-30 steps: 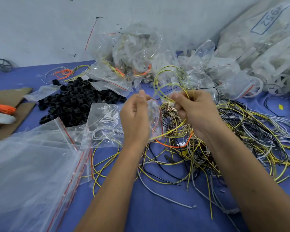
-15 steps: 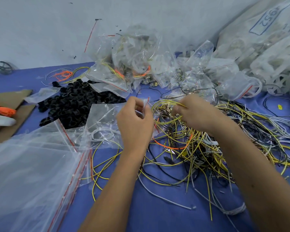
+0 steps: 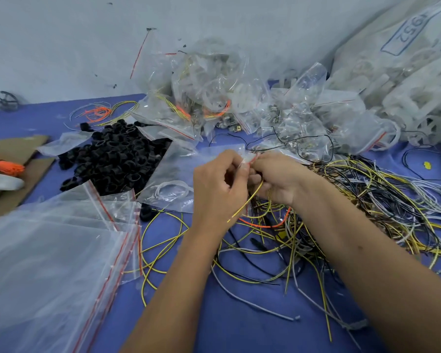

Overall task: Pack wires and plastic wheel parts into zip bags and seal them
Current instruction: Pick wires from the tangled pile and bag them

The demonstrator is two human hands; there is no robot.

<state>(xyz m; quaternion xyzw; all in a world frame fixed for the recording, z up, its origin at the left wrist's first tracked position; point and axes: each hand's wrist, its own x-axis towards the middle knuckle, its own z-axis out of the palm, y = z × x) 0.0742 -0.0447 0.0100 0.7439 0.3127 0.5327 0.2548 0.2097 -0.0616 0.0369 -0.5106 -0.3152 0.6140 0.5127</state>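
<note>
Both hands, left (image 3: 218, 184) and right (image 3: 278, 179), pinch a zip bag (image 3: 247, 157) together.

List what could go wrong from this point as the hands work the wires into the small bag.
1. A yellow wire trails out below the left hand and right hand, which pinch the small clear zip bag; it may get caught in the seal.
2. The trailing end lies near the tangled pile of yellow, black and white wires and could snag.
3. Loose black plastic rings sit close by; a sweeping forearm might scatter them.
</note>
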